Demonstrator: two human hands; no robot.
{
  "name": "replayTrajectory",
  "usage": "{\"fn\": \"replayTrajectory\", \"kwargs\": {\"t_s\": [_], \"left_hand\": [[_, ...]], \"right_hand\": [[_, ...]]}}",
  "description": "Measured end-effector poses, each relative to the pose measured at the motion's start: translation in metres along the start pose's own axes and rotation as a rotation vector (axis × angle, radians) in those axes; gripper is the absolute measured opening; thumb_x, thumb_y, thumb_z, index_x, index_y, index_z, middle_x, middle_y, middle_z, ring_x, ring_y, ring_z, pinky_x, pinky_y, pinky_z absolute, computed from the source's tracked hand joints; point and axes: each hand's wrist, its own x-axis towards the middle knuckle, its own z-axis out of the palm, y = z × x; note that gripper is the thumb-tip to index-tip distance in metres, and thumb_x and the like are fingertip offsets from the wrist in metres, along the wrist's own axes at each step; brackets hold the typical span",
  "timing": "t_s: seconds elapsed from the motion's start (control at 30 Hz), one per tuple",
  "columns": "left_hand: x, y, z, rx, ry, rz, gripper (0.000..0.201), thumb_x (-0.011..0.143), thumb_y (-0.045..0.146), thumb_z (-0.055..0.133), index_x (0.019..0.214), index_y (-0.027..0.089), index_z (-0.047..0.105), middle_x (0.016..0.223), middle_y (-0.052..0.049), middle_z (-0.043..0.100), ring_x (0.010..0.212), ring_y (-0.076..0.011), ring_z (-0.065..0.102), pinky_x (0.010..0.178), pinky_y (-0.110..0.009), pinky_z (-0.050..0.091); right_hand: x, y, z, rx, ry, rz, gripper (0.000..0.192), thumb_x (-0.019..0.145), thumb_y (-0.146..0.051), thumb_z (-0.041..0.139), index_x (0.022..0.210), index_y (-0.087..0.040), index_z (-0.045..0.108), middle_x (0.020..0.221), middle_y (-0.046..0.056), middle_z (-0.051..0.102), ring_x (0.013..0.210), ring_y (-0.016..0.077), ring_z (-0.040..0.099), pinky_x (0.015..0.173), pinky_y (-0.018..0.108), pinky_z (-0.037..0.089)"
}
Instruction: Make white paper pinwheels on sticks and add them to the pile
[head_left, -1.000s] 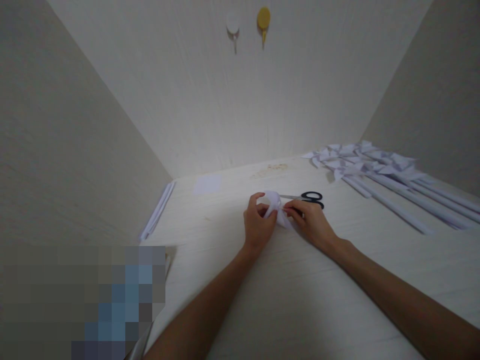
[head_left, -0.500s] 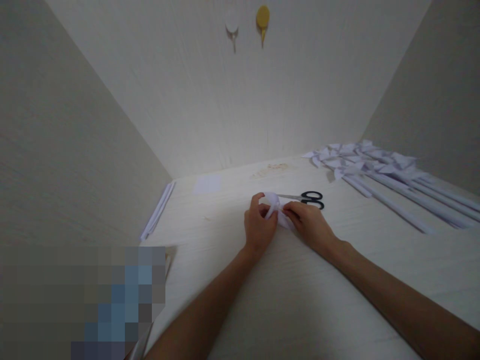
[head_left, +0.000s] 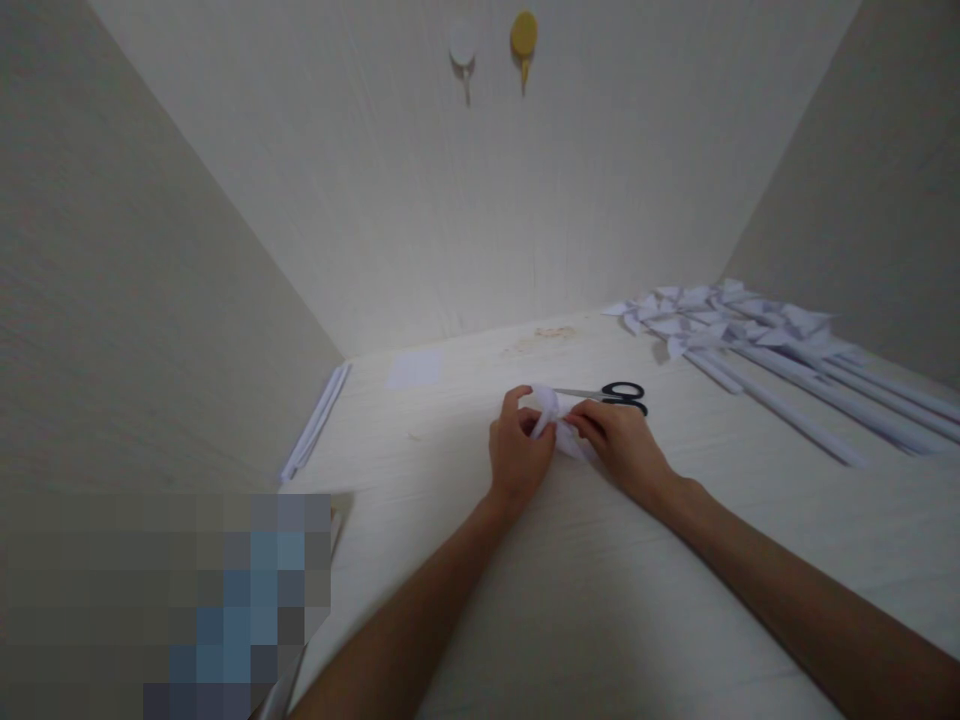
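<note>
Between my two hands is a white paper pinwheel [head_left: 547, 401], its blades curled over towards the middle. My left hand [head_left: 519, 445] is closed around its left side, with the thumb near the centre and the index finger bent behind a blade. From the right, my right hand [head_left: 619, 440] pinches at the pinwheel's middle; whether a small pin sits between those fingertips is too small to tell. Just behind the hands lie scissors with black handles [head_left: 624, 390], their blades partly hidden by the pinwheel.
Several paper pinwheels [head_left: 720, 325] on rolled paper sticks [head_left: 795, 420] lie at the right. Several rolled paper sticks [head_left: 316, 425] rest along the left wall. A white paper square [head_left: 416, 368] is at the back. White and yellow hooks [head_left: 524, 36] hang on the wall.
Almost nothing differs. Both hands stay on the pinwheel, and the right hand has shifted only very slightly.
</note>
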Motion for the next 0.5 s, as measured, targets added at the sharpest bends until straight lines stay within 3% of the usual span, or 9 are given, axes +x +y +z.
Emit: {"fn": "replayTrajectory", "kwargs": {"t_s": [0.17,0.4,0.5], "left_hand": [[0.003,-0.004,0.0,-0.168,-0.074,-0.121,0.038,0.058,0.012,0.058,0.094,0.017,0.043,0.061,0.002,0.059,0.052,-0.0106,0.055,0.048,-0.019,0.041],[0.011,-0.001,-0.005,-0.244,-0.136,-0.309,0.04,0.052,0.009,0.062,0.089,0.016,0.046,0.06,0.003,0.059,0.049,-0.0094,0.055,0.048,-0.02,0.043],[0.012,0.002,-0.006,-0.29,-0.178,-0.366,0.042,0.051,0.009,0.063,0.089,0.015,0.046,0.062,0.002,0.059,0.049,-0.0093,0.055,0.049,-0.02,0.043]], "right_hand": [[0.003,-0.001,-0.003,0.136,0.062,0.043,0.012,0.074,-0.02,0.05,0.07,-0.015,0.06,0.063,0.003,0.062,0.056,0.0138,0.053,0.053,0.024,0.037],[0.005,0.003,-0.002,0.418,0.016,0.138,0.014,0.075,-0.018,0.047,0.079,-0.015,0.06,0.065,0.002,0.061,0.058,0.0126,0.055,0.054,0.023,0.04],[0.006,0.008,0.0,0.438,0.034,0.152,0.012,0.074,-0.021,0.049,0.075,-0.016,0.06,0.066,0.002,0.058,0.061,0.0132,0.053,0.054,0.023,0.039]]}}
